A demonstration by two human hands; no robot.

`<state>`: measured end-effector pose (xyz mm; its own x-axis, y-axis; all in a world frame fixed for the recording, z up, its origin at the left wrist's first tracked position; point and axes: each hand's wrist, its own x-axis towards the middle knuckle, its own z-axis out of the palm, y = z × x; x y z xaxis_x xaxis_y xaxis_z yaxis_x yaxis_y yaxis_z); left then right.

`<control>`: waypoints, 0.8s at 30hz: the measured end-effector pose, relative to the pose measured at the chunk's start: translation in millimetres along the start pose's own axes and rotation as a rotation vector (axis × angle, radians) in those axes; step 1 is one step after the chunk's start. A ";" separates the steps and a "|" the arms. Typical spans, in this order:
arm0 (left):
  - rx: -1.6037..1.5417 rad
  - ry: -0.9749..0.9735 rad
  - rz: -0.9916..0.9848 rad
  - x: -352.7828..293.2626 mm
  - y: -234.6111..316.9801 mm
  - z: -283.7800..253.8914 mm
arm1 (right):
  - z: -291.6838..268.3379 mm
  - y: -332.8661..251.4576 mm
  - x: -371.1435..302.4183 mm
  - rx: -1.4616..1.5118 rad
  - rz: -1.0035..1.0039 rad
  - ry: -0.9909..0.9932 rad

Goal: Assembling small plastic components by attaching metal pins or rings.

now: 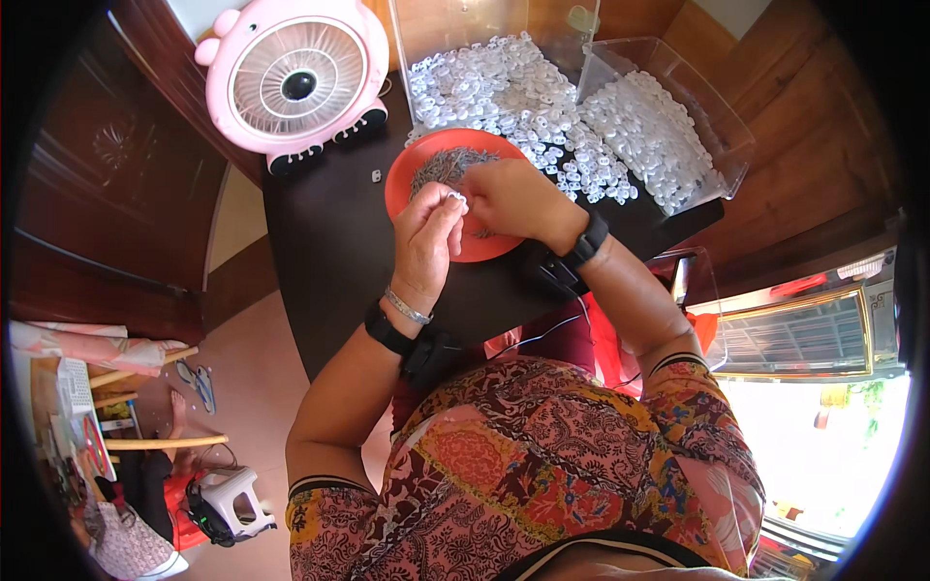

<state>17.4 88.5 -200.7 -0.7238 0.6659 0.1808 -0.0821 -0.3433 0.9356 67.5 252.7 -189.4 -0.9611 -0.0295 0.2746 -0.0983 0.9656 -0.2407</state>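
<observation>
My left hand (423, 237) pinches a small white plastic piece (457, 198) between thumb and fingers, over the near left rim of an orange-red plate (396, 184). In the plate lies a pile of thin grey metal pins (450, 165), possibly nails or screws. Close beside the white piece, my right hand (518, 198) is above the plate with its fingers curled together. Whatever those fingertips hold is hidden. A heap of loose white plastic pieces (484, 82), with small dark holes, spreads behind the plate.
More white pieces fill a clear plastic bin (731, 155) at the far right. A pink animal-shaped fan (300, 82) stands at the back left of the dark table (325, 261). One loose white piece (377, 176) lies left of the plate. Another person's foot (178, 412) shows at lower left.
</observation>
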 end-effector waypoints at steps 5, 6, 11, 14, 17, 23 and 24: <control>0.035 -0.063 -0.023 -7.6 2.7 7.2 | -22.6 -1.9 -23.2 0.747 0.260 0.149; 0.036 -0.088 -0.017 -9.4 2.0 8.2 | -30.3 -7.1 -29.1 0.840 0.273 0.148; 0.103 -0.136 0.004 -13.9 0.2 14.6 | -27.5 -11.7 -54.9 1.308 0.317 0.186; 0.156 -0.148 0.019 -15.6 0.0 15.5 | -27.3 -17.7 -59.4 1.358 0.311 0.177; 0.187 -0.163 0.038 -16.4 -0.3 18.3 | -29.3 -26.4 -60.9 1.305 0.318 0.202; 0.229 -0.192 0.043 -16.8 0.1 17.7 | -28.7 -30.5 -59.4 1.228 0.301 0.209; 0.238 -0.198 0.050 -16.9 -0.7 17.1 | -28.7 -31.0 -58.9 1.228 0.300 0.208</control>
<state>41.4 88.9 -199.2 -0.5736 0.7760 0.2624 0.1303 -0.2298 0.9645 134.5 231.9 -171.4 -0.9396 0.2951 0.1731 -0.1649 0.0527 -0.9849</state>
